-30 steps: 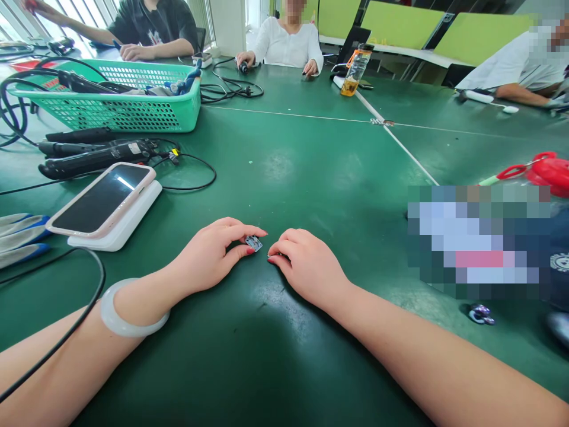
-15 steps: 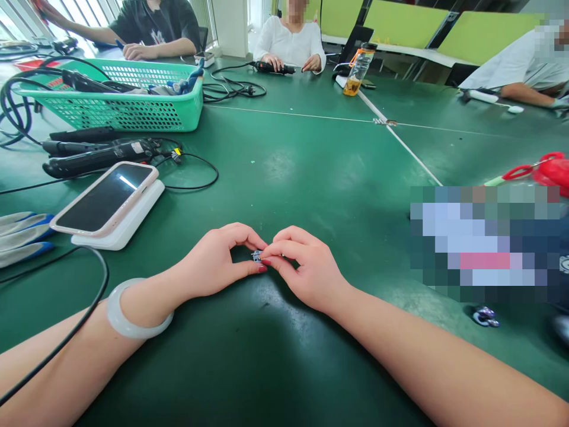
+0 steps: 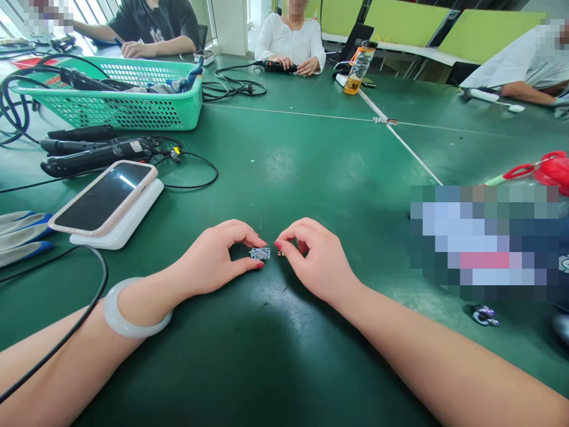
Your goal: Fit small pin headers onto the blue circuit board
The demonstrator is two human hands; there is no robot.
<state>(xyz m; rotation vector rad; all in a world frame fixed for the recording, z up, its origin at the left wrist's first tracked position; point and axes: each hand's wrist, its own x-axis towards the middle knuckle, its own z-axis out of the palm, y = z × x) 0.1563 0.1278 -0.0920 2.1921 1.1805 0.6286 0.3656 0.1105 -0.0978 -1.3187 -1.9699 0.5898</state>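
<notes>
My left hand (image 3: 212,261) rests on the green table (image 3: 311,172) and pinches a tiny blue-and-white circuit board (image 3: 259,253) between thumb and forefinger. A white bangle (image 3: 127,308) sits on that wrist. My right hand (image 3: 317,259) lies just right of the board, fingers curled, thumb and forefinger pinched together on a very small piece (image 3: 280,253) that I cannot make out. A narrow gap separates the two hands.
A phone (image 3: 103,196) lies on a white block at the left, with black tools (image 3: 93,155), cables and a green basket (image 3: 120,98) behind. Gloves (image 3: 20,234) are at the far left. Red scissors (image 3: 531,169), a bottle (image 3: 358,71) and several seated people ring the table.
My hands had come together over the small board half a second ago. Now my right hand has drawn back to the right, and the board stays in my left fingers.
</notes>
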